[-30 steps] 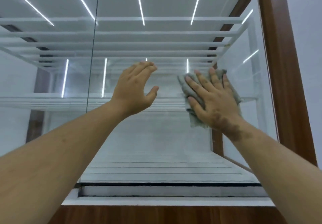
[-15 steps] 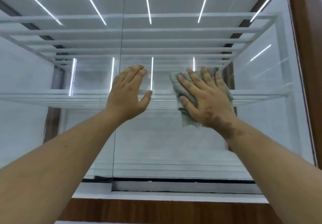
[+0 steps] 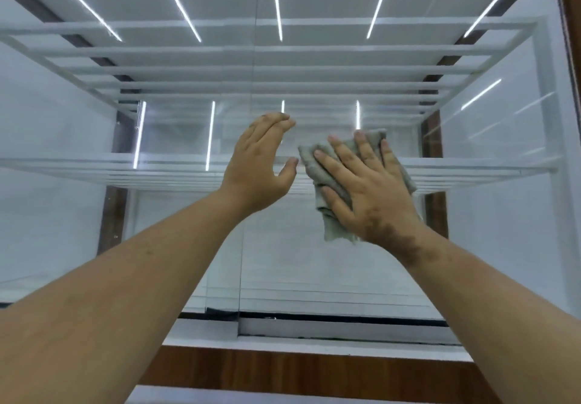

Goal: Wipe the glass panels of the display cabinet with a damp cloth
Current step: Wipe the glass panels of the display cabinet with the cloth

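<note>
— Hands first: where, and how wide?

— Left hand (image 3: 257,164) raised near the middle of the scene, fingers together and slightly curled, thumb spread out to the right, holding nothing. Cannot tell whether touching the glass or just short of it. Right hand (image 3: 371,192) just beside it on the right, spread flat and wide, fingers fanned, pressing a grey cloth (image 3: 333,211) against the glass panel (image 3: 314,262).

— And the cloth itself?

— Crumpled and folded, pinned under palm and fingers. Sticking out past the fingertips at the top, past the index finger on the left, and hanging in a loose tail below the heel of the hand. Level with the front edge of the middle shelf behind the glass.

— Anything between the two hands?

— Only a narrow gap: left thumb tip near the cloth's left edge, apart from it.

— Surroundings?

— Display cabinet with a wooden frame (image 3: 314,369) along the near bottom and up the far right side. Vertical seam (image 3: 242,262) where two panes overlap, running down behind the left hand. White slatted shelf (image 3: 94,170) across the middle, another (image 3: 283,54) higher up. Bright light strips (image 3: 276,0) on the ceiling of the cabinet, mirrored lower down in the glass. Dark track (image 3: 345,317) at the foot of the panes, white ledge just near of it.

— In the way of anything?

— Both bare forearms crossing the lower part of the view, hiding the bottom corners of the panes.
</note>
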A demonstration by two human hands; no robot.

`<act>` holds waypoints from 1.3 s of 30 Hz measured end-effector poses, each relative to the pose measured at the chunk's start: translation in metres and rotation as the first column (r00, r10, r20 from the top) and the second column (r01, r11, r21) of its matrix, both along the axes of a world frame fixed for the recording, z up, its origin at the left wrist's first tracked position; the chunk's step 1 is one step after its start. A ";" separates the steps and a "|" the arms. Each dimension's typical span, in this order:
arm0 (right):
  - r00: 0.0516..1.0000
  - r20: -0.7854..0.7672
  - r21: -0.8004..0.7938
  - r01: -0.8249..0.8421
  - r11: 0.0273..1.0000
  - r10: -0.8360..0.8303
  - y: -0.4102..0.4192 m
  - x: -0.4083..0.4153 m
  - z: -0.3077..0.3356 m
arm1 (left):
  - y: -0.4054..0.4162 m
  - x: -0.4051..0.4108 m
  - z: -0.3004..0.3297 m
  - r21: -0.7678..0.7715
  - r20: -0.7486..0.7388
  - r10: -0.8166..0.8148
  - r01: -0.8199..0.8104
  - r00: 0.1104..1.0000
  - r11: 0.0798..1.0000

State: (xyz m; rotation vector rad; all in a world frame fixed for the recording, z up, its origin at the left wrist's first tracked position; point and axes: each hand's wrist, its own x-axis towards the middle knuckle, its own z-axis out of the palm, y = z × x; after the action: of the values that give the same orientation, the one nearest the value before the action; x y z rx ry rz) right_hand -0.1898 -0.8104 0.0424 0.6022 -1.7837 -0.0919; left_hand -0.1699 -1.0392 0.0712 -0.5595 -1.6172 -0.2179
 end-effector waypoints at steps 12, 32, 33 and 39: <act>1.000 -0.025 -0.137 -0.008 0.991 0.004 -0.106 0.008 0.062 | -0.075 0.006 -0.038 0.015 -0.037 0.157 -0.157 0.987 0.988; 0.999 0.003 0.096 -0.040 0.995 0.040 -0.086 0.010 0.028 | -0.077 0.007 -0.042 0.020 -0.007 0.112 -0.112 0.994 0.994; 1.000 0.001 0.135 -0.027 0.991 0.027 -0.071 0.010 0.032 | -0.076 0.007 -0.042 0.021 -0.008 0.108 -0.108 0.994 0.994; 1.000 -0.011 -0.118 0.012 0.993 -0.014 -0.071 0.006 0.128 | -0.077 0.007 -0.044 0.011 -0.001 0.118 -0.118 0.993 0.993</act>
State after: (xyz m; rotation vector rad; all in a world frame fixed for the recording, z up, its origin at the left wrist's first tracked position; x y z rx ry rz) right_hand -0.1833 -0.8814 0.1699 0.5047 -1.7685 0.0009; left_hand -0.1624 -1.1158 0.0276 -0.4535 -1.6407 -0.1378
